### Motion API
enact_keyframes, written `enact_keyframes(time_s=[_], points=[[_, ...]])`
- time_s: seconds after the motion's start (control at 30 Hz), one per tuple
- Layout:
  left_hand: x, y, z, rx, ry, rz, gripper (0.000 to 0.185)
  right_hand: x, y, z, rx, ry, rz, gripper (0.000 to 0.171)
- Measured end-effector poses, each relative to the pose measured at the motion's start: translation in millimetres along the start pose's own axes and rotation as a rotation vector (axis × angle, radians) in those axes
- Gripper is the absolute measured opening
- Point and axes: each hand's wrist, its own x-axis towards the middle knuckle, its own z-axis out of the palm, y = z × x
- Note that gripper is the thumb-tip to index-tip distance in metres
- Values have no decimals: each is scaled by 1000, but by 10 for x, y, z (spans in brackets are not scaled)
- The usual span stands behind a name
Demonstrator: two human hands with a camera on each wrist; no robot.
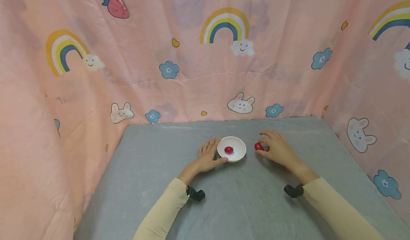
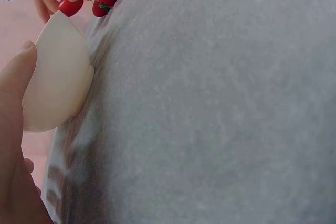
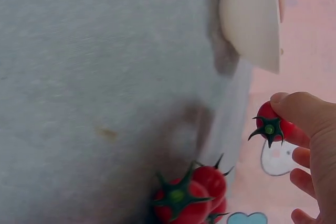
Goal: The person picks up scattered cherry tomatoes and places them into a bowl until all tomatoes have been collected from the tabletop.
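Tomato (image 1: pixel 258 146) pinched in right hand (image 1: pixel 279 150), middle right | left hand (image 1: pixel 209 157) rests flat against bowl (image 1: pixel 239 155) | lift gently, lower beside tomato inside (image 1: pixel 229 150), no squeezing.

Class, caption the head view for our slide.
Left hand steadies a white bowl; right hand pinches a cherry tomato.

Open grey table (image 1: pixel 224 204) is lying on the near side of the white bowl (image 1: pixel 238 155). The left hand (image 1: pixel 208 156) is crowding its left rim, a cluster of cherry tomatoes (image 3: pixel 191 198) is blocking its right, and the pink curtain (image 1: pixel 192 76) is closing off the far side.
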Motion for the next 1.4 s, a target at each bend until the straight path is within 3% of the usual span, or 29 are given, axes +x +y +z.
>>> enact_keyframes(time_s=[0.2, 0.53, 0.83, 1.4], points=[[-4, 6, -1, -1, -9, -9, 90, 104, -70, -77, -5, 21, -17, 35], [3, 1, 4, -7, -5, -9, 90, 268, -261, -167, -6, -17, -9, 38], [-1, 10, -5, -10, -14, -11, 90, 378, -418, -90, 3, 16, -33, 35], [15, -17, 22, 9, -25, -26, 93, 461, -574, 58, 3, -18, -36, 34]])
